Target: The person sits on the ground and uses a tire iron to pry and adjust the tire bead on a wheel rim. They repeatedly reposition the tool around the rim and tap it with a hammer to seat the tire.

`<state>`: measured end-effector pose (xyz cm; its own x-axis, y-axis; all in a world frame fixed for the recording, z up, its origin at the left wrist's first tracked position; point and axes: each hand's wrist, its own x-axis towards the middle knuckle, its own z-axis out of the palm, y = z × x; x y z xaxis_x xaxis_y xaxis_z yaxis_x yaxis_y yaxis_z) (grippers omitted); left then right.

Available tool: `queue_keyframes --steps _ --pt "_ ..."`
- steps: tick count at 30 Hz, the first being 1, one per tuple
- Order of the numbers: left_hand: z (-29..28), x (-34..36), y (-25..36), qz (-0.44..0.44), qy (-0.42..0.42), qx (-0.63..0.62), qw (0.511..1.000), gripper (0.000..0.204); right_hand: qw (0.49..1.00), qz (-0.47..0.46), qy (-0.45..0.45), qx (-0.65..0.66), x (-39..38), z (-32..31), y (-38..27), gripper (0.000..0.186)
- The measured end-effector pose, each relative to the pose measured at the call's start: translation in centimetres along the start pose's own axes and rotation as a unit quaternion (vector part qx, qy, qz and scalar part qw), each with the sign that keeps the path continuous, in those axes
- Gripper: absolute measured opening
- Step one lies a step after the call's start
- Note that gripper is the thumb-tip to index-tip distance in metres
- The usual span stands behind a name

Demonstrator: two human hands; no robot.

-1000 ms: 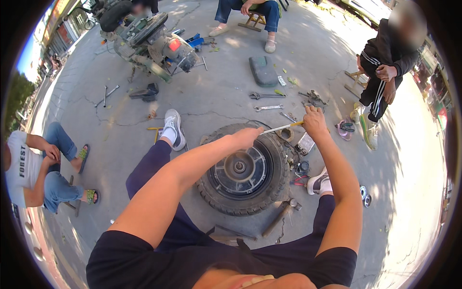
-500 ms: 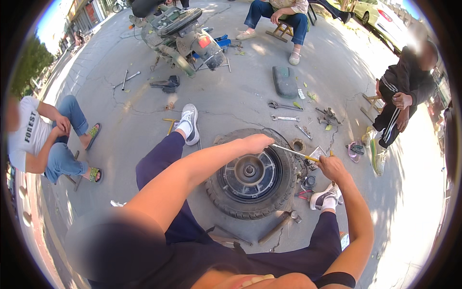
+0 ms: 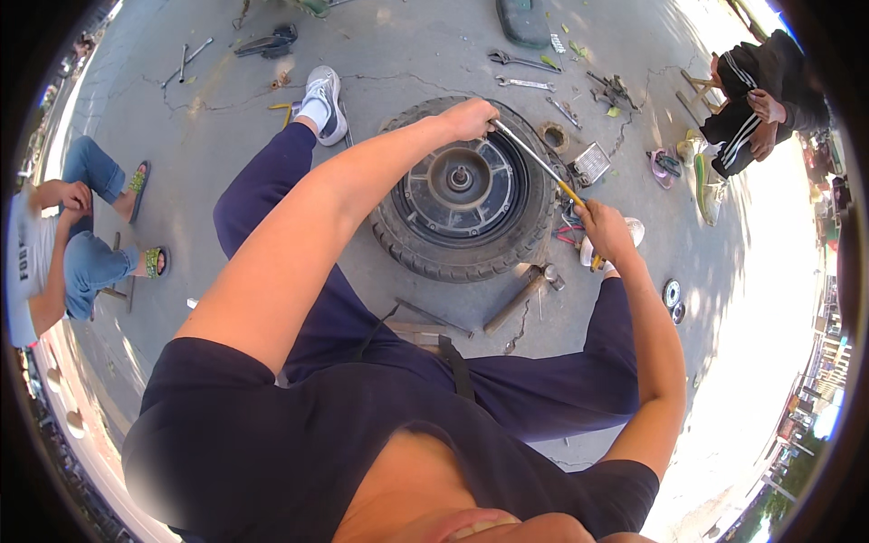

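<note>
A wheel with a black tyre (image 3: 453, 264) and a dark metal hub (image 3: 425, 185) lies flat on the ground between my feet, its axle end pointing up. My left hand (image 3: 471, 119) is closed round the upper end of a long silver rod (image 3: 529, 149), over the far right part of the wheel's rim. My right hand (image 3: 606, 230) grips the rod's yellow handle (image 3: 570, 195), off the wheel's right side. The rod slants from the rim down to the right, and a bit of yellow shows below my right fist. My left fingers hide the rod's tip.
A hammer (image 3: 518, 303) and a thin bar (image 3: 433, 317) lie near the wheel. Beyond it are spanners (image 3: 525, 83), a ring-shaped part (image 3: 553, 137) and a small tray (image 3: 592, 165). Seated people are at left (image 3: 86, 262) and right (image 3: 769, 113); a black part (image 3: 270, 42) lies far left.
The view has tilted down, so the wheel sits higher in it. My right hand has swung the handle end toward me, steepening the rod. My left hand stays at the rim.
</note>
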<state>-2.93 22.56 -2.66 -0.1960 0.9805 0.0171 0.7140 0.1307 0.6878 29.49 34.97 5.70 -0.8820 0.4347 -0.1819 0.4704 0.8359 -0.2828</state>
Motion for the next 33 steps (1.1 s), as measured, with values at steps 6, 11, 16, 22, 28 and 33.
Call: queue_keyframes --steps 6,11,16,22,28,33 --pt "-0.6 0.3 -0.5 -0.018 -0.04 0.0 0.999 0.019 0.998 0.052 0.021 0.042 -1.9 2.8 -3.0 0.043" --pt "-0.8 0.7 -0.5 -0.018 -0.056 0.005 0.998 0.023 0.992 0.11 0.035 0.056 -2.9 4.0 -5.5 0.043" --pt "-0.7 1.0 -1.2 -0.022 -0.057 -0.019 0.998 0.028 0.986 0.137 0.05 0.081 -3.7 5.4 -7.6 0.044" --pt "-0.9 1.2 -1.4 -0.016 -0.069 -0.042 0.997 0.036 0.978 0.17 0.068 0.104 -4.5 6.6 -10.4 0.044" --pt "-0.9 1.2 -1.8 -0.002 -0.073 -0.045 0.996 0.035 0.969 0.195 0.078 0.128 -4.8 7.5 -12.5 0.044" --pt "-1.1 1.0 -1.0 -0.006 -0.079 -0.032 0.996 0.035 0.957 0.209 0.108 0.17 -5.2 9.4 -15.0 0.044"
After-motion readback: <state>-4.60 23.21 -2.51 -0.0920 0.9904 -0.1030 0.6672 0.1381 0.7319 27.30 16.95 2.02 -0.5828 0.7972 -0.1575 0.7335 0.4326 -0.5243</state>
